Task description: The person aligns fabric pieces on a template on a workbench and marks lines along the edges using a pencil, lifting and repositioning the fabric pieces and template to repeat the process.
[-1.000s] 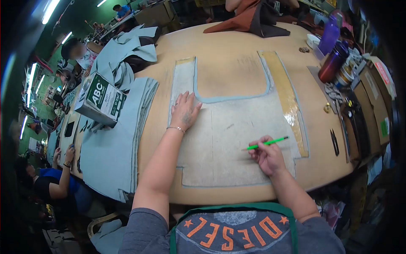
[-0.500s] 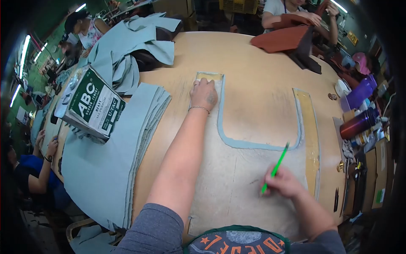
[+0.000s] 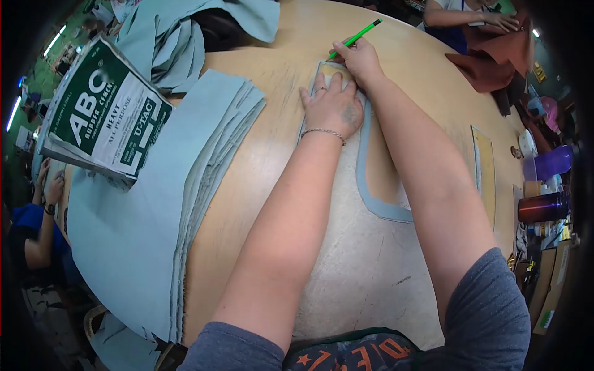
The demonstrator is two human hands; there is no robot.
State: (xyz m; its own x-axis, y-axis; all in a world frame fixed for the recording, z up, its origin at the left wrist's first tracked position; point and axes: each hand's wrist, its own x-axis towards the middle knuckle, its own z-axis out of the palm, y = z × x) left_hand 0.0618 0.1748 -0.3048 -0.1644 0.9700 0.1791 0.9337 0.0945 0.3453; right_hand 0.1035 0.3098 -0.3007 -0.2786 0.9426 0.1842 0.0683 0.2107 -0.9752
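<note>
My left hand [image 3: 334, 110] lies flat with its fingers spread, pressing on the upper arm of a pale grey U-shaped template [image 3: 365, 278]. Blue-grey material [image 3: 378, 209] shows as a border along the template's inner edge. A bright green pencil [image 3: 364, 33] is gripped in my right hand [image 3: 360, 62], just beyond the left fingertips. Its point is down at the template's top end, by a yellowish strip [image 3: 336, 70]. My right forearm covers part of the U's opening.
A stack of blue-grey sheets [image 3: 136, 229] lies to the left, with a rubber cement can [image 3: 108, 111] on it. More blue-grey pieces [image 3: 161, 43] are heaped behind. Purple tumblers [image 3: 543, 207] and boxes line the right edge. Other people work around the table.
My right hand has moved with the pencil from the template's lower right up to its top end. My left hand's fingers have spread out. The view has shifted.
</note>
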